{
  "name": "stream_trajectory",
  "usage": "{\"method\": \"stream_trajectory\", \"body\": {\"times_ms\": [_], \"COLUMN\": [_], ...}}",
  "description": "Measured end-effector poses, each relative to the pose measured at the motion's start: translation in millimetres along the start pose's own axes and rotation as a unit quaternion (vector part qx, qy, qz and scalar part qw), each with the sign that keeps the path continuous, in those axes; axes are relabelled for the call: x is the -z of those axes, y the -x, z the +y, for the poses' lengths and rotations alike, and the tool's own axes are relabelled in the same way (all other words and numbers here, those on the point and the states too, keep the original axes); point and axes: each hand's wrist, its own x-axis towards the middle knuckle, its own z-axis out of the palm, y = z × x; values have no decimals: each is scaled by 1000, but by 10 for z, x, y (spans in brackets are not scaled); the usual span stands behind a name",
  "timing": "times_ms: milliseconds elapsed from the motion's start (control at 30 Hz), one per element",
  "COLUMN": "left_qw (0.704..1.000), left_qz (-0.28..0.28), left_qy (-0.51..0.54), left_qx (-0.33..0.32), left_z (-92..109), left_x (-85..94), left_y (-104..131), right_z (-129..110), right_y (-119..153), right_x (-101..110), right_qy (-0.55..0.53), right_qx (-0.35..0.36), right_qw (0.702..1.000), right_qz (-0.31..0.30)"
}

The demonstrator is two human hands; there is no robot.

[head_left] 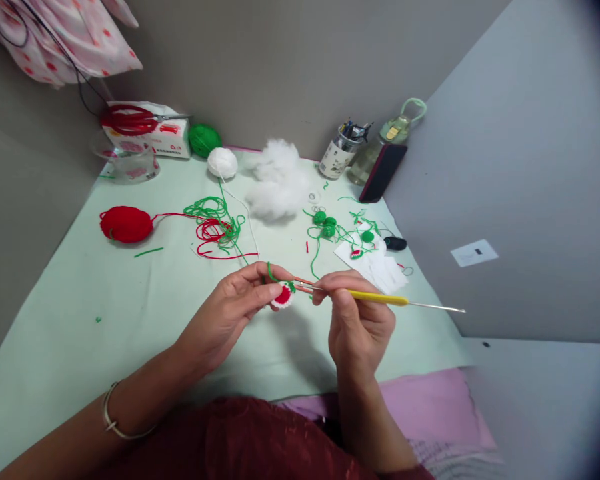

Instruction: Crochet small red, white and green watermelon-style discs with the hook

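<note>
The left hand (230, 310) pinches a small red-and-white crocheted round with green edging (283, 296) just beside the right hand (353, 313), which grips a yellow-handled metal crochet hook (380, 298); keeping the green yarn taut should give even stitches.

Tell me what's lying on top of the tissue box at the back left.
On the tissue box lies a pair of red-handled scissors, blades pointing right. They and the crumpled plastic cover most of the top, so anything beneath them cannot be seen.
</note>
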Motion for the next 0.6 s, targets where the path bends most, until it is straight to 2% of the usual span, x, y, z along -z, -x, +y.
{"method": "stream_trajectory", "body": {"times_ms": [333,600], "left_qw": [1000,997], "left_qz": [-2,12], "left_qy": [-9,-64], "left_qx": [-7,-45], "left_z": [-14,-51], "left_x": [-12,2], "left_y": [9,13], "right_z": [10,-23], "right_y": [0,30], "right_x": [-23,-19], "right_qy": [-11,42], "right_qx": [13,45], "right_qw": [1000,998], "right_qz": [7,8]}}
